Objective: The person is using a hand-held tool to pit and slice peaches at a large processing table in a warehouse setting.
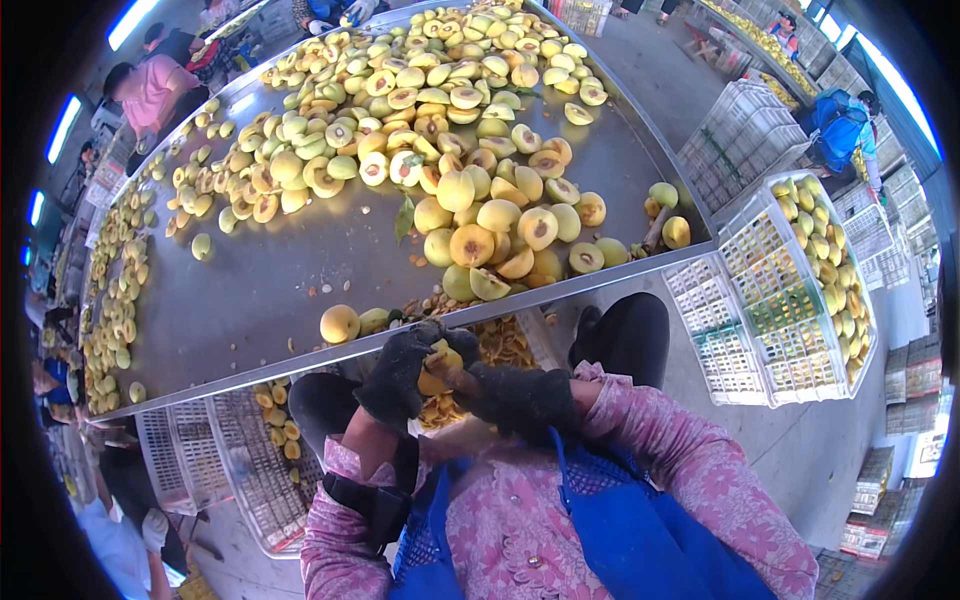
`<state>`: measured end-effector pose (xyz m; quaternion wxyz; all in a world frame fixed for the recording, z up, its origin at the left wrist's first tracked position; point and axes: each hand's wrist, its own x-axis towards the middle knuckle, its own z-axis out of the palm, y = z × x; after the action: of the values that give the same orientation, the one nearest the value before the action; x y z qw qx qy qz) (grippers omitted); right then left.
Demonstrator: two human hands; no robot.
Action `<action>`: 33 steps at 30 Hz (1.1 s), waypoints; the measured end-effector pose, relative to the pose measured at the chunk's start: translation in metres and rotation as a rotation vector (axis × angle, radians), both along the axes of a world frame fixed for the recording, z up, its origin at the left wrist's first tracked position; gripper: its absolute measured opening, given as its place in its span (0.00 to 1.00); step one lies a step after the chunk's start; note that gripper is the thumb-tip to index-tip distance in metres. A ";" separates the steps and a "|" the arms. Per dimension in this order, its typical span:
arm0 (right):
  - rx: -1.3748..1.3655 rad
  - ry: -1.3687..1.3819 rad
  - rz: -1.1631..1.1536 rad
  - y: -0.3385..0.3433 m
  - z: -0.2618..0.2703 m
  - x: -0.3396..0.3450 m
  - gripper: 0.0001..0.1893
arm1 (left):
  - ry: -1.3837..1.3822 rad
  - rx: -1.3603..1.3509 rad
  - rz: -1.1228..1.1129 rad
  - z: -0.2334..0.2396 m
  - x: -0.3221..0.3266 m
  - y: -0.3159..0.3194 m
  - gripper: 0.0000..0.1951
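Before my lap, just below the edge of a metal table (pixel 247 307), my two dark-gloved hands meet around a yellow fruit (pixel 442 364) that looks like a peach. My left hand (pixel 397 375) grips it from the left. From the right, my right hand (pixel 517 394) closes against the same fruit; a tan piece shows by its fingers, too blurred to name. Beneath them, a container of yellow fruit pieces (pixel 502 341) is partly hidden. Closest on the tabletop are a whole-looking peach (pixel 340 324) and a pile of cut peaches (pixel 472 245), some with stones showing.
A raised metal rim (pixel 600 276) runs along the table's near edge. White plastic crates stand on both sides: a peach-filled one (pixel 780 300) at right, another (pixel 255 480) at lower left. Other people work around, one in pink (pixel 154 94) and one wearing blue (pixel 840 127).
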<state>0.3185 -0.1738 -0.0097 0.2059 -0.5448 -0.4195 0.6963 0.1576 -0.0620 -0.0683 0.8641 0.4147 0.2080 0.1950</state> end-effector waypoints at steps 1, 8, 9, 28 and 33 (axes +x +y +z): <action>-0.002 0.002 -0.002 0.000 -0.002 0.002 0.27 | 0.002 -0.002 -0.002 0.004 0.001 -0.003 0.16; 0.438 0.073 -0.024 -0.012 -0.035 0.007 0.24 | 0.162 0.348 0.224 0.029 0.023 -0.024 0.11; 0.480 0.082 -0.007 -0.012 -0.043 0.004 0.23 | 0.049 -0.277 0.375 0.029 0.022 -0.032 0.12; 0.412 0.071 0.132 -0.033 -0.099 0.018 0.18 | -0.236 0.088 1.113 0.058 -0.025 -0.007 0.21; -0.096 -0.138 0.361 -0.006 -0.102 0.005 0.20 | 0.661 0.575 0.902 0.091 -0.185 0.053 0.19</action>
<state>0.3238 -0.1800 -0.1117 0.0222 -0.5161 -0.4899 0.7022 -0.0271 -0.0093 0.0225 0.4408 0.5402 0.5579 0.4501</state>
